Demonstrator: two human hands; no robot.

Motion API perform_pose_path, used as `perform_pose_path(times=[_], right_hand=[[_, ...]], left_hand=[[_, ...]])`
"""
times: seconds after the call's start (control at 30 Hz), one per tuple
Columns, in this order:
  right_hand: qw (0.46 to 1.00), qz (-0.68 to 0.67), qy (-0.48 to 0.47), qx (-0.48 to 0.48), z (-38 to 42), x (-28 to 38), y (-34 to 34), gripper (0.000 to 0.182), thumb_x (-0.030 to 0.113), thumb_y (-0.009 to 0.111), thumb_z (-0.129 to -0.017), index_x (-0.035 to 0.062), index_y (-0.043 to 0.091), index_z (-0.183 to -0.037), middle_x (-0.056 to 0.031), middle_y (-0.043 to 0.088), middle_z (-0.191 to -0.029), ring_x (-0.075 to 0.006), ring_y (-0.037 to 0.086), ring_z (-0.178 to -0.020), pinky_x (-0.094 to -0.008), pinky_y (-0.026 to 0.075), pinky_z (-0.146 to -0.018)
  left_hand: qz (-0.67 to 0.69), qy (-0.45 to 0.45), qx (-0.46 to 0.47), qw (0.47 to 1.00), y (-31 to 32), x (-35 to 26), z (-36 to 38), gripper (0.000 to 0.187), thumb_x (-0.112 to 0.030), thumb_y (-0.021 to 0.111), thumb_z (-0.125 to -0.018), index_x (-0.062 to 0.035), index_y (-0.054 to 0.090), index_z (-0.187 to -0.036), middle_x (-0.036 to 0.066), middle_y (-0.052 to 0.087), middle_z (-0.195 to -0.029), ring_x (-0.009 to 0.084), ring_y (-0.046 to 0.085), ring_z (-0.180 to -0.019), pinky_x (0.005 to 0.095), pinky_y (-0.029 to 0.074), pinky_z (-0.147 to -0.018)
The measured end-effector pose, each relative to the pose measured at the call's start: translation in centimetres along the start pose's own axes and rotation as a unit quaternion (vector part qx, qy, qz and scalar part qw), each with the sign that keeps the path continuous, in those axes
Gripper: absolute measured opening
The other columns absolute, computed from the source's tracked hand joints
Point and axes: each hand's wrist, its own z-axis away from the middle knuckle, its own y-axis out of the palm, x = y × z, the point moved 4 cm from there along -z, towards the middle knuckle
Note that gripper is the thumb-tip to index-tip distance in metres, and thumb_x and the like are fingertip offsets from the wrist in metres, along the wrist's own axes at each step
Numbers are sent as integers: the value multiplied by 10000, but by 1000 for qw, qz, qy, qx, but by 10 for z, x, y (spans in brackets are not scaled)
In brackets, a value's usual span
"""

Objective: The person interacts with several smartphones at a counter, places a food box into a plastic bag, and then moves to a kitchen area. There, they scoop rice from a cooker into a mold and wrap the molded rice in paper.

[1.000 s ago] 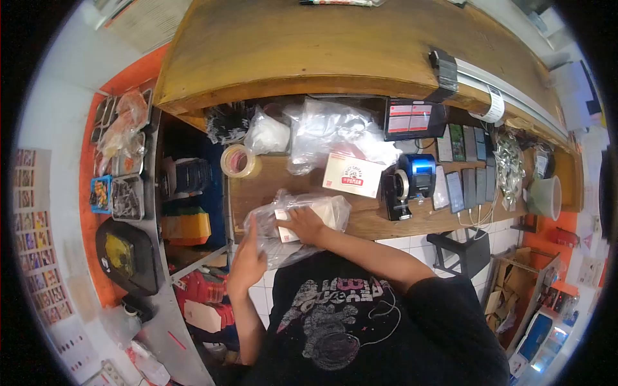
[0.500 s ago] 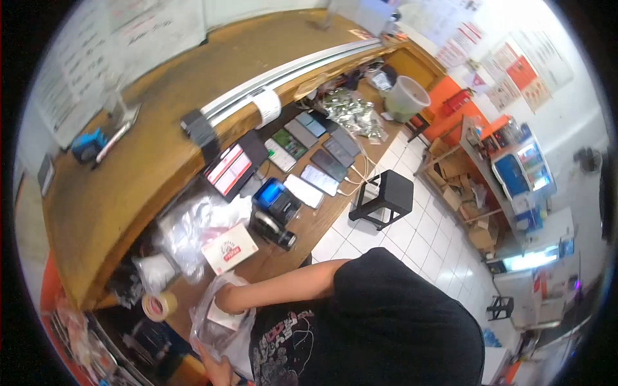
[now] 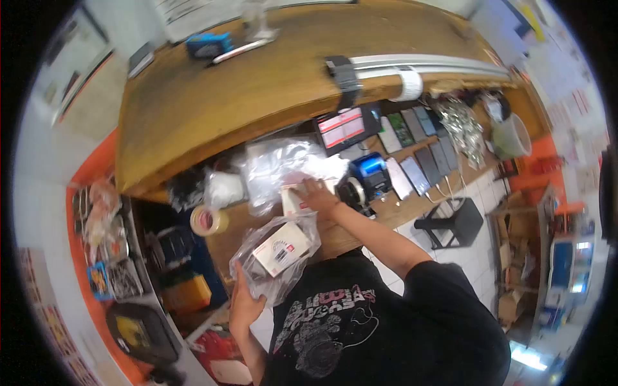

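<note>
My left hand (image 3: 246, 302) pinches the near-left edge of a clear plastic bag (image 3: 308, 226). Inside the bag lies a white printed box (image 3: 282, 249), its top face showing through the bag's opening. My right hand (image 3: 317, 198) rests with spread fingers across a second white box (image 3: 291, 203), just beyond the bag on the wooden desk. The hand covers the middle of that box. Right of this hand stand a black tape dispenser (image 3: 354, 196) and a payment terminal (image 3: 372, 172) with a lit blue screen.
A roll of tape (image 3: 208, 220) and clear plastic bags (image 3: 273, 164) lie on the desk's left side. Several phones (image 3: 412, 174), some with cables, line the right side under the raised counter (image 3: 270, 77). A black stool (image 3: 454, 222) stands on the tiled floor.
My right hand has come out of the plastic bag and moved onto the second box. The box in the bag now shows fully. The view has swung left.
</note>
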Motion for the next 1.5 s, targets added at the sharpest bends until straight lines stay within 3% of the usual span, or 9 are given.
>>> perform_pose_path(times=[0.37, 0.63, 0.8, 0.97, 1.03, 1.1, 1.17, 1.3, 1.5], right_hand=[[988, -130, -8, -89, 18, 73, -273, 1010, 187, 887, -619, 119, 420, -1512, -263, 424, -1407, -451, 425, -1331, -498, 341, -1167], [862, -460, -214, 10, 39, 172, -199, 1117, 149, 878, -620, 84, 266, -1553, -279, 368, -1453, -485, 369, -1394, -515, 333, -1191], [936, -267, -161, 163, 39, 173, -116, 986, 159, 843, -676, 72, 357, -1528, -286, 365, -1482, -495, 366, -1400, -545, 317, -1191], [975, -84, -203, 15, 40, 189, -81, 775, 139, 839, -721, 48, 525, -1423, -257, 380, -1502, -461, 340, -1428, -516, 309, -1196], [956, -181, -214, 84, 17, 176, -149, 588, 153, 810, -808, 24, 603, -1342, -251, 477, -1472, -380, 494, -1351, -458, 419, -1127], [735, -607, -82, 290, 0, 146, -180, 407, 159, 763, -889, -26, 656, -1236, -207, 674, -1250, -250, 669, -1141, -362, 530, -985], [668, -731, 46, 129, -21, 83, -169, 315, 135, 707, -940, -47, 659, -1192, -119, 752, -978, -145, 718, -939, -296, 575, -823], [955, -178, 207, -118, -49, -37, -52, 269, 87, 636, -918, -35, 674, -1155, -222, 753, -998, -348, 745, -914, -457, 598, -814], [945, -114, 305, -41, -49, -64, -24, 175, 101, 624, -898, 46, 737, -1019, -247, 736, -980, -409, 722, -931, -494, 580, -840]], left_hand=[[46, 11, -29, 998, 5, -5, 3, 1094, -37, 677, -792, 29, -35, -1621, 397, 387, -1520, 495, 394, -1441, 452, 348, -1185], [46, 50, 67, 995, 2, -1, 1, 628, -32, 697, -769, -52, 558, -1381, 253, 562, -1422, 417, 536, -1329, 461, 415, -1121], [114, -42, 50, 991, 6, 25, 11, 1249, 0, 728, -712, -22, -125, -1625, 316, 137, -1677, 395, 169, -1572, 389, 192, -1265], [99, 28, -36, 994, 10, 11, 10, 1128, -14, 667, -758, 17, -54, -1624, 361, 276, -1610, 444, 282, -1523, 413, 259, -1240], [102, 44, -55, 992, 10, 10, 10, 1108, -19, 661, -773, 19, -46, -1625, 360, 282, -1607, 446, 288, -1519, 417, 262, -1238], [98, 5, -48, 994, 11, 9, 14, 1092, -23, 663, -787, 11, -33, -1629, 361, 298, -1598, 451, 310, -1508, 421, 281, -1228], [99, -17, -37, 994, 12, 7, 19, 1090, -24, 663, -792, 4, -32, -1631, 362, 304, -1595, 455, 318, -1502, 422, 293, -1222], [129, -58, 0, 990, 23, 11, 18, 1085, -16, 657, -797, -15, -30, -1637, 365, 323, -1584, 466, 334, -1490, 422, 319, -1208], [85, -28, -14, 996, 19, 11, 19, 1093, -6, 656, -792, -15, -37, -1636, 369, 326, -1580, 471, 348, -1479, 423, 325, -1204]])
